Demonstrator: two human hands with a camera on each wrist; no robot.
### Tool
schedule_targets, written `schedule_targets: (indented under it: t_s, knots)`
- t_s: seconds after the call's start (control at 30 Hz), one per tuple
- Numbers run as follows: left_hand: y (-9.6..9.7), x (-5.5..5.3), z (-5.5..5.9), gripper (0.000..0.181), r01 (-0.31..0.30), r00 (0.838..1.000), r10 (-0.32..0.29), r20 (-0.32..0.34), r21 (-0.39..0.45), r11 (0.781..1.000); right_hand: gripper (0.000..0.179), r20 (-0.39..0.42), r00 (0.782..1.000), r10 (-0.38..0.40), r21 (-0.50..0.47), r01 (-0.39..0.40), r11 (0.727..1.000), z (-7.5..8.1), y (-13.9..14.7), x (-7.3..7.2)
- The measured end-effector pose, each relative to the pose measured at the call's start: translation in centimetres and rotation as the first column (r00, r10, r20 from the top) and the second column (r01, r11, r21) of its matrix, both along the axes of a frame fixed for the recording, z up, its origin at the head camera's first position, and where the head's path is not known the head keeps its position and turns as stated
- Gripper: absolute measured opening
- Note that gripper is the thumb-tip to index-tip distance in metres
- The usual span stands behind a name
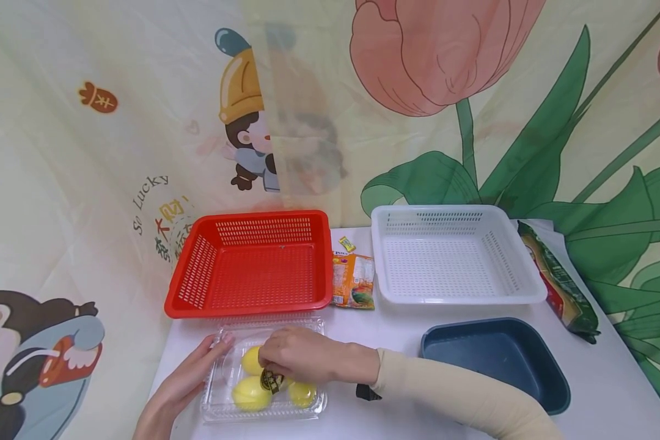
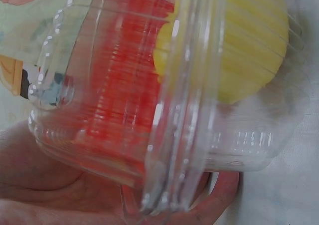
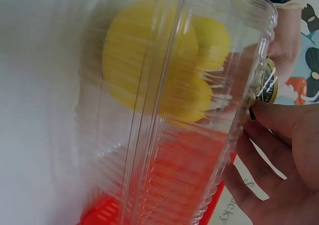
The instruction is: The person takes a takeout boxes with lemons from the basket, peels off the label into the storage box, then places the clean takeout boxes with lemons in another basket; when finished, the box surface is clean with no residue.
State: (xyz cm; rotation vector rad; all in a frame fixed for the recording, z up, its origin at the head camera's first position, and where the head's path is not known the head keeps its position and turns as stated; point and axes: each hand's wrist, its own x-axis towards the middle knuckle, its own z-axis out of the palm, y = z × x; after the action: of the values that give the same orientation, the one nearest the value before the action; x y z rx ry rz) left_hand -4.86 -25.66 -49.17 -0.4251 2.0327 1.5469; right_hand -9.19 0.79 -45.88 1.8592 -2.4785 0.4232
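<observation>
Printed curtain [image 1: 319, 79]: "So Lucky", "發大财" below
Black-and-gold sticker [image 1: 267, 380]: apparently gold lettering, too small to read
Orange packet [image 1: 354, 281]: print unreadable

The box [image 1: 214, 403] is thin, clear, glossy plastic with a ridged rim that glints; its black-and-gold label [image 1: 271, 380] looks shiny. The yellow pieces [image 1: 252, 394] inside look smooth. Clocked from the box in the head view, the perforated red basket [image 1: 247, 310] at 12 is plastic with a slight gloss, the white basket [image 1: 459, 300] at 2 duller plastic, the dark blue tray [image 1: 495, 348] at 3 smooth plastic; the sleeve [image 1: 456, 391], also at 3, is matt cloth.
</observation>
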Motion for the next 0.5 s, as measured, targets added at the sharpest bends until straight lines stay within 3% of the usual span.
schedule_targets:
  t_s: [0.1, 0.2, 0.37, 0.5]
  knots:
    - [0.0, 0.0, 0.0, 0.084, 0.000, 1.000, 0.000, -0.002, 0.002, 1.000, 0.007, 0.178, 0.984, -0.021, -0.060, 0.032, 0.998, 0.1, 0.3, -0.5]
    - [0.1, -0.1, 0.1, 0.087, 0.000, 1.000, 0.000, 0.006, -0.005, 1.000, 0.008, 0.347, 0.936, -0.051, -0.100, 0.092, 0.991, 0.3, 0.6, -0.8]
    - [0.1, -0.1, 0.1, 0.089, 0.004, 1.000, -0.003, 0.015, -0.019, 1.000, 0.012, 0.571, 0.817, -0.079, -0.175, 0.215, 0.961, 0.9, 1.1, -1.2]
    - [0.1, -0.1, 0.1, 0.086, 0.004, 1.000, -0.004, 0.010, -0.017, 1.000, 0.018, 0.720, 0.690, -0.066, -0.222, 0.320, 0.921, 1.4, 1.8, -1.3]
